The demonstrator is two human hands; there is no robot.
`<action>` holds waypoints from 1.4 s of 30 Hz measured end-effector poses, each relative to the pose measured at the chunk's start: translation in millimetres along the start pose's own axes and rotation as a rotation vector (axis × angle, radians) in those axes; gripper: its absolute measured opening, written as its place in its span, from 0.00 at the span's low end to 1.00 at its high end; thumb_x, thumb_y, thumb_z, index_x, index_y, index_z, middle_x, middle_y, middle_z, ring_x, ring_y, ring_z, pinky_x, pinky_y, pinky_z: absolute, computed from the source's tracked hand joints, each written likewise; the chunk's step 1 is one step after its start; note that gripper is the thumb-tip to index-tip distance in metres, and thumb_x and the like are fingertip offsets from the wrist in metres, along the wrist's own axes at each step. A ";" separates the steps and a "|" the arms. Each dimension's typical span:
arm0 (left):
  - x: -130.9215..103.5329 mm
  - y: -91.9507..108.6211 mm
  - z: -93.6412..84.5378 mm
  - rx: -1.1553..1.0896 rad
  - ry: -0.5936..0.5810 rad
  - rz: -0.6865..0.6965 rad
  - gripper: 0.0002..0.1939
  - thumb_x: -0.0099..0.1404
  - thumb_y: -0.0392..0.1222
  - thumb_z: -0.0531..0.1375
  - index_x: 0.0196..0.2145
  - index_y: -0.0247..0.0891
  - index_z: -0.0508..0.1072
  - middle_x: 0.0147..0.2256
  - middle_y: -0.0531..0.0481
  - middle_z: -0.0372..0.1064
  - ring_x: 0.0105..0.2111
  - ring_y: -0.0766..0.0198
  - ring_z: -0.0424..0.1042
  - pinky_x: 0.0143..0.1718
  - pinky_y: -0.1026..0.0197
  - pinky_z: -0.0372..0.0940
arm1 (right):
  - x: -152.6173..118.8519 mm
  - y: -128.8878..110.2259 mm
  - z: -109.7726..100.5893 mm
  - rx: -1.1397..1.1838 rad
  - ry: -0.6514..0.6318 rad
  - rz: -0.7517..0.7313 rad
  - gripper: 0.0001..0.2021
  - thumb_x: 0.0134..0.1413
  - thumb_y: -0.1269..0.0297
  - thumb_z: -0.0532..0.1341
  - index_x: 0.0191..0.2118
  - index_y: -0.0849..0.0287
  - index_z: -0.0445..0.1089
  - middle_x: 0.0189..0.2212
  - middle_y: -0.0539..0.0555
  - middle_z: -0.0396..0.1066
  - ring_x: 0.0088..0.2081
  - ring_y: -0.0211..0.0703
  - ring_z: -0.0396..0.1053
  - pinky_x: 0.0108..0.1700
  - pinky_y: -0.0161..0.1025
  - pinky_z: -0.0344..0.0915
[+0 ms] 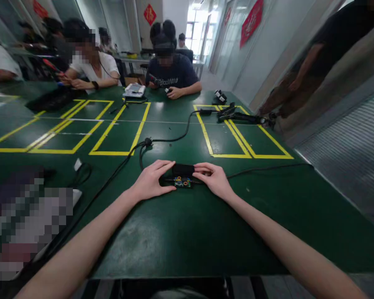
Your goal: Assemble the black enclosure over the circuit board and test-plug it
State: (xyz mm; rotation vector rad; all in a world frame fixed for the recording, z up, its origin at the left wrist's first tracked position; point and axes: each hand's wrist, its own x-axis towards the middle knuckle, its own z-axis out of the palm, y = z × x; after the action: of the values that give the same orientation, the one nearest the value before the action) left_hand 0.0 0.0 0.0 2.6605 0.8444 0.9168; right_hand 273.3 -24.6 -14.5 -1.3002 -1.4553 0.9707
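A small circuit board (183, 182) with two copper-coloured rings lies on the green table (162, 232), joined to black cables on both sides. Just behind it is a black casing piece (183, 169), tilted up. My left hand (152, 180) is at the left, its index fingertip on the casing's left end and its thumb tip by the board's lower left corner. From the right, my right hand (213, 178) pinches the casing's right end, with the thumb near the board's cable.
Black cables (171, 140) run across the table. Yellow tape rectangles (232, 156) mark its surface. A black device with cables (243, 118) lies back right, a white device (134, 90) back left. Several people sit beyond; one stands at the right.
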 end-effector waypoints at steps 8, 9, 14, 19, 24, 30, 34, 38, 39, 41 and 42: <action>2.1 3.9 -1.1 -0.075 -0.004 -0.063 0.34 0.60 0.45 0.71 0.61 0.41 0.68 0.58 0.40 0.70 0.56 0.50 0.74 0.58 0.49 0.71 | 0.4 -2.7 -0.7 -0.008 -0.023 -0.017 0.16 0.47 0.56 0.72 0.40 0.59 0.80 0.36 0.58 0.82 0.40 0.52 0.81 0.38 0.41 0.73; 2.3 4.4 -1.7 -0.094 -0.008 -0.072 0.33 0.60 0.46 0.71 0.61 0.41 0.69 0.57 0.41 0.70 0.55 0.51 0.74 0.58 0.49 0.71 | 0.4 -2.8 -0.5 -0.008 -0.024 -0.020 0.16 0.46 0.56 0.72 0.40 0.59 0.81 0.35 0.58 0.82 0.39 0.52 0.81 0.38 0.41 0.73; 1.9 7.2 -3.6 -0.116 -0.042 -0.109 0.31 0.60 0.46 0.71 0.58 0.41 0.69 0.54 0.44 0.75 0.51 0.52 0.77 0.55 0.50 0.72 | -0.7 -6.0 -2.9 -0.078 -0.045 -0.041 0.17 0.47 0.55 0.72 0.41 0.61 0.81 0.34 0.59 0.82 0.33 0.48 0.79 0.31 0.39 0.70; 3.5 11.4 -5.0 -0.125 -0.041 -0.138 0.28 0.59 0.45 0.72 0.54 0.41 0.70 0.49 0.46 0.77 0.46 0.55 0.79 0.51 0.53 0.73 | -5.2 -16.5 -9.8 -0.104 -0.114 -0.112 0.16 0.56 0.53 0.67 0.42 0.60 0.81 0.35 0.58 0.82 0.33 0.47 0.78 0.35 0.40 0.73; 5.7 15.9 -5.6 -0.148 -0.035 -0.103 0.17 0.60 0.40 0.71 0.45 0.39 0.73 0.40 0.50 0.77 0.40 0.59 0.77 0.45 0.56 0.71 | -7.5 -19.9 -11.4 -0.021 -0.151 -0.141 0.17 0.62 0.50 0.63 0.39 0.59 0.80 0.37 0.58 0.83 0.38 0.49 0.80 0.44 0.44 0.76; 8.1 17.5 -6.8 -0.177 -0.050 -0.106 0.11 0.62 0.41 0.70 0.41 0.39 0.75 0.36 0.50 0.76 0.37 0.60 0.74 0.41 0.58 0.70 | -8.3 -19.1 -12.7 -0.153 -0.176 -0.197 0.14 0.63 0.54 0.62 0.41 0.58 0.80 0.38 0.57 0.82 0.36 0.47 0.79 0.42 0.44 0.75; 7.3 15.8 -3.9 -0.164 -0.037 -0.091 0.11 0.66 0.41 0.67 0.46 0.39 0.77 0.37 0.48 0.75 0.38 0.59 0.74 0.42 0.57 0.71 | -10.2 -16.3 -10.4 -0.340 -0.247 -0.424 0.16 0.55 0.58 0.70 0.48 0.57 0.78 0.42 0.58 0.79 0.42 0.50 0.77 0.46 0.47 0.74; 4.7 15.5 0.7 -0.167 -0.021 -0.076 0.12 0.67 0.40 0.65 0.48 0.40 0.76 0.45 0.45 0.75 0.45 0.57 0.75 0.49 0.55 0.71 | -10.6 -10.5 -6.1 -0.476 -0.259 -0.547 0.20 0.55 0.62 0.71 0.54 0.54 0.75 0.46 0.58 0.77 0.48 0.52 0.75 0.50 0.50 0.74; 4.4 15.9 1.6 -0.162 -0.035 -0.075 0.13 0.65 0.40 0.66 0.48 0.40 0.75 0.48 0.45 0.74 0.47 0.56 0.75 0.51 0.54 0.71 | -10.6 -9.7 -5.5 -0.500 -0.257 -0.554 0.20 0.56 0.63 0.70 0.55 0.54 0.74 0.46 0.58 0.77 0.48 0.52 0.75 0.50 0.50 0.74; 4.9 17.0 3.3 -0.137 -0.073 -0.076 0.17 0.63 0.40 0.68 0.50 0.41 0.73 0.49 0.45 0.74 0.48 0.55 0.75 0.51 0.53 0.71 | -10.7 -9.4 -4.6 -0.531 -0.256 -0.569 0.20 0.57 0.63 0.69 0.55 0.55 0.74 0.46 0.59 0.76 0.47 0.52 0.74 0.49 0.50 0.74; 5.4 17.6 4.2 -0.119 -0.085 -0.082 0.18 0.63 0.40 0.68 0.50 0.41 0.73 0.48 0.45 0.75 0.47 0.55 0.75 0.50 0.53 0.71 | -10.8 -9.8 -4.4 -0.542 -0.260 -0.577 0.19 0.57 0.63 0.69 0.55 0.56 0.73 0.46 0.59 0.76 0.47 0.52 0.74 0.49 0.50 0.74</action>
State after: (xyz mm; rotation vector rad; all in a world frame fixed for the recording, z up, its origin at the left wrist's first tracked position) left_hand 14.0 -11.2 5.7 2.5242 0.8452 0.8026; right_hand 275.1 -36.7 -5.5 -1.0239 -2.2388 0.3740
